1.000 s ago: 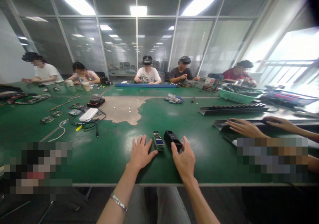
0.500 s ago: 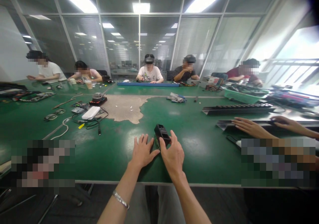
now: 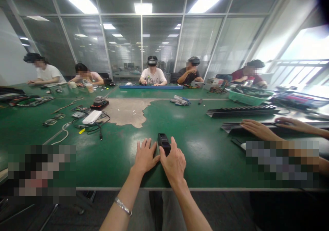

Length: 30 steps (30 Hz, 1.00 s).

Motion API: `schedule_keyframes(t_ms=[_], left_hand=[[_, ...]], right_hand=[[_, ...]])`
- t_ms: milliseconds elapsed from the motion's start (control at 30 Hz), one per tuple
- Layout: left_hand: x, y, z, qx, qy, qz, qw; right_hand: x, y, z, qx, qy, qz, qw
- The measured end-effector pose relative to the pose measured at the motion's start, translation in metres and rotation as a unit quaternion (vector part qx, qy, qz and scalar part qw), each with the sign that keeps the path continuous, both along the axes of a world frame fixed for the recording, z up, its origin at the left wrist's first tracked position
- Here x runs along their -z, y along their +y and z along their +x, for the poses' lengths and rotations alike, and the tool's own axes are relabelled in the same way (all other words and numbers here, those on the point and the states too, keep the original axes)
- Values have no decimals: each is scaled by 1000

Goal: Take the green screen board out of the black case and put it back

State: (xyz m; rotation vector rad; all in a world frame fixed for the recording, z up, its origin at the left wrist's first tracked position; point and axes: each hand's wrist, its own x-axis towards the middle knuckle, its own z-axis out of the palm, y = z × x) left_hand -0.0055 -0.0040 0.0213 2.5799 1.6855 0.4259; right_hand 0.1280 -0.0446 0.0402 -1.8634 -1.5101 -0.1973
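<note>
A black box-shaped plastic housing (image 3: pixel 163 142) with square recesses in its upper face is on the green table in front of me. My right hand (image 3: pixel 174 160) grips its near end, thumb on the left side and fingers along the right; part of the housing is hidden behind the hand. Just left of it, my left hand (image 3: pixel 146 155) lies on the tabletop with its fingers spread, the thumb reaching toward the housing. Whether that thumb touches the housing I cannot tell.
Left of centre lie a white box (image 3: pixel 92 117) with cables and a round-topped device (image 3: pixel 100 102). Gloves (image 3: pixel 180 100) lie beyond. At right, a neighbour's hands (image 3: pixel 259 129) rest on a black metal channel (image 3: pixel 228 129), near a green basket (image 3: pixel 250 97). Several people sit opposite.
The housing has turned and levelled in my right hand, so the green board edge on its left side no longer shows. My left hand stays beside it. The view has shifted slightly.
</note>
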Motion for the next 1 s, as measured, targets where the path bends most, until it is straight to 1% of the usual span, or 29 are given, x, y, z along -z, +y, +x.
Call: schedule_keyframes(t_ms=[167,300,367,533,667,800,900,1000], left_hand=[[0,1,0,1,7,-5,1000],[1,2,0,4,7,-3,1000],[1,2,0,4,7,-4,1000],[-1,1,0,8,10,-13,1000],[-4,0,0,3,18,-26,1000],[-3,0,-1,7,16,-23,1000],[-2,0,-1,9,6,-14,1000],[-1,-1,-1,8,4,-7,1000]], right_hand=[[8,-1,2,-13,18,-4,1000],[14,4,3,-33,58,8,998],[15,6,2,-32,74,4,997],[9,5,-3,-23,57,-22,998],[4,4,-7,-15,33,-18,999],[1,5,-7,-6,20,-14,1000],[-3,6,-7,-10,30,-8,999],[-9,8,-5,-15,65,1,998]])
